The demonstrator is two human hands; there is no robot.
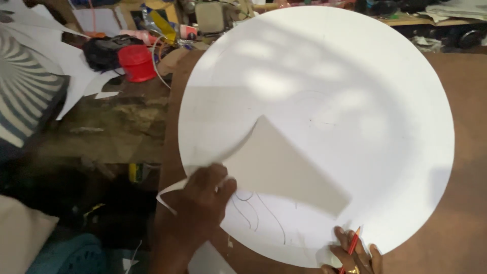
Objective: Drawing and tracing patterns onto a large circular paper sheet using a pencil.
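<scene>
The left hand (203, 198) is closed on the lower-left edge of a large white paper disc (324, 91), pinching a flap of it and folding that flap (284, 162) up and over toward the middle, so curved pencil lines (258, 213) show on the sheet beneath, just right of the grip. The disc spreads up and to the right from this hand, across a brown board (466, 203). The right hand (352, 253) rests on the disc's bottom edge, well to the right of the fold, fingers curled round 1 red pencil (351, 246) whose axis tilts up-right. The left hand is nearer the flap. A red cup (137, 62) stands far above-left.
</scene>
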